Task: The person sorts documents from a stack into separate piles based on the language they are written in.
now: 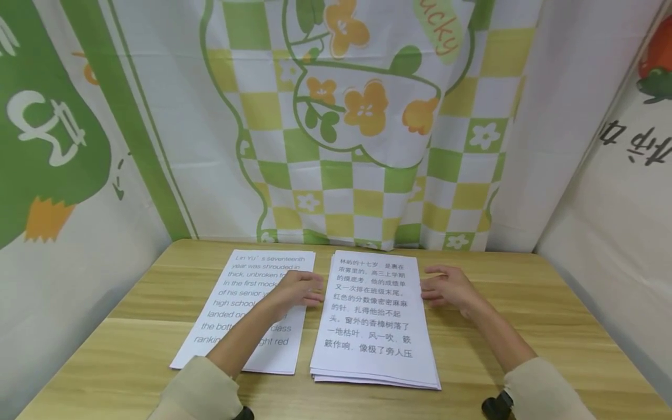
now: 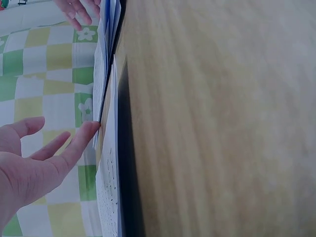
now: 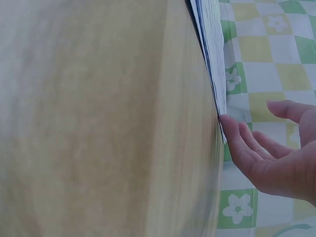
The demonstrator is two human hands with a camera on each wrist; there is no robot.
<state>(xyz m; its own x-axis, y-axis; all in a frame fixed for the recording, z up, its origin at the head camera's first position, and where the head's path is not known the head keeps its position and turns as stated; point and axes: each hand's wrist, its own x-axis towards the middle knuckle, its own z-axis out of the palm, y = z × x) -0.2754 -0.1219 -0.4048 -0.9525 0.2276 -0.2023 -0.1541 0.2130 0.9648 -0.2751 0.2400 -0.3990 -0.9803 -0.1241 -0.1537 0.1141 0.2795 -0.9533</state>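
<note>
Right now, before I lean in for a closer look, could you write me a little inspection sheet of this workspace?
Surface: pale brown wood-grain table.
Job's things: white rectangular stack of paper with Chinese print, its near edges slightly uneven; to its left, white rectangular paper with English print, partly hidden by an arm.
Clutter: nothing seen.
Hands: bare left hand, fingertips by the Chinese stack's left edge; bare right hand, fingertips by its right edge. Neither grips it.
Cables: nothing seen.
Surroundings: green, yellow and white checked fabric curtain behind; pale printed side panels left and right.
</note>
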